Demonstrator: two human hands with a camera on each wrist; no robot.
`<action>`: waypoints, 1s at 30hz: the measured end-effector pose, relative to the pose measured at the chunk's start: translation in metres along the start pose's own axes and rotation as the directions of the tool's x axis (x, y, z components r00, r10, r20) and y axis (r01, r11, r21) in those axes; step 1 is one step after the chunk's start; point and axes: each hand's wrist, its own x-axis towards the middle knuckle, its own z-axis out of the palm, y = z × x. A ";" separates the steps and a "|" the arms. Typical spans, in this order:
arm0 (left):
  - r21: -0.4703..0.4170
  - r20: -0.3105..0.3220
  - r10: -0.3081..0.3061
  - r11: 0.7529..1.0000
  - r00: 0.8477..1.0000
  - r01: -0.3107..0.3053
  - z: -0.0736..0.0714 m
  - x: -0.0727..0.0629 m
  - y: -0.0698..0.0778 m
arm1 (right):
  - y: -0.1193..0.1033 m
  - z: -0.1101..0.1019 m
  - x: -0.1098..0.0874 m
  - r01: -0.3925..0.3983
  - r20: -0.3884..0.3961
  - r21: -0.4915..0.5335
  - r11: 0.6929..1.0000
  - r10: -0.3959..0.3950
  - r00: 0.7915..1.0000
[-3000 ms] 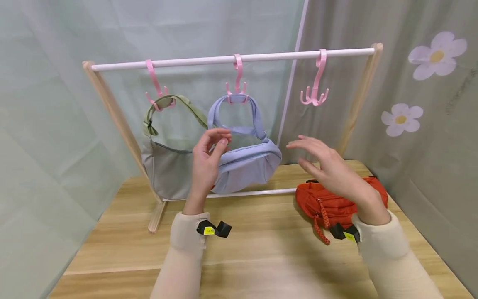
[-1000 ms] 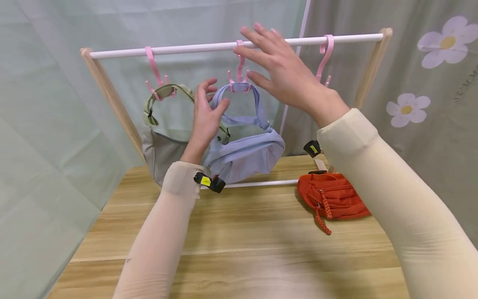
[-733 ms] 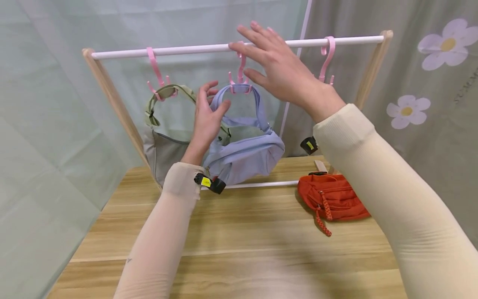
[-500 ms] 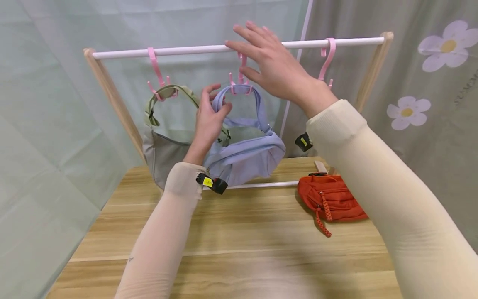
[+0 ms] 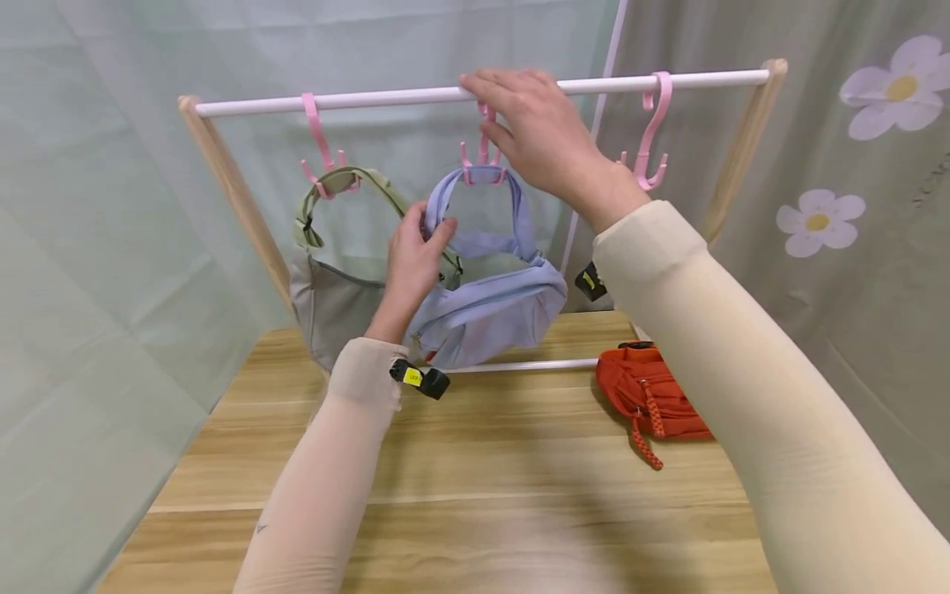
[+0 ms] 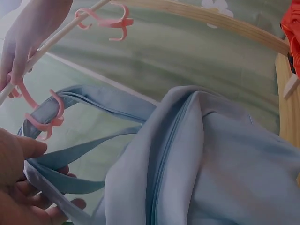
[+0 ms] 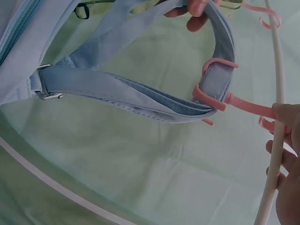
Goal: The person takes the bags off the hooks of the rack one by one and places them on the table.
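Observation:
In the head view a light blue shoulder bag (image 5: 497, 309) hangs by its strap from the middle pink hook (image 5: 484, 153). My left hand (image 5: 414, 260) holds the left side of that strap, thumb in front and fingers behind, as the left wrist view shows on the blue strap (image 6: 65, 194). My right hand (image 5: 538, 136) curls over the white rail (image 5: 386, 97) at the top of the same hook. In the right wrist view its thumb presses the hook's stem (image 7: 255, 108), with fingers curled behind the rail.
A grey bag (image 5: 341, 313) with a green strap hangs from the left pink hook (image 5: 317, 136). The right pink hook (image 5: 653, 136) bears no bag. A red bag (image 5: 653, 396) lies on the wooden table (image 5: 475, 495), partly hidden by my right sleeve. Curtains stand behind the rack.
Both hands have risen from in front of the rack. My left hand has closed round the blue bag's strap. My right hand's fingers, spread before, have curled down over the rail and hook.

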 end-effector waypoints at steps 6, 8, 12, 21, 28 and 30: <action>-0.005 0.022 -0.008 1.000 1.000 0.008 0.000 0.001 0.006 | -0.001 0.002 0.001 -0.031 0.008 0.004 1.000 0.031 0.999; -0.033 0.038 -0.014 0.999 0.999 0.015 -0.001 0.002 0.011 | -0.001 0.002 0.002 -0.035 0.010 0.009 0.999 0.035 0.999; -0.061 0.055 0.000 0.998 0.998 0.004 -0.001 0.007 0.023 | -0.002 0.004 0.002 -0.038 0.005 0.023 0.999 0.038 0.999; -0.060 0.032 0.054 0.997 0.998 -0.052 -0.007 0.015 0.037 | -0.007 0.006 0.004 -0.054 -0.016 0.045 0.998 0.055 0.998; -0.235 0.072 0.055 0.971 0.996 -0.037 -0.016 0.007 0.040 | -0.009 0.009 0.004 -0.034 -0.054 0.066 0.997 0.038 0.998; -0.274 0.085 0.040 0.962 0.996 -0.015 -0.017 0.005 0.040 | -0.008 0.009 0.003 -0.026 -0.057 0.074 0.997 0.031 0.998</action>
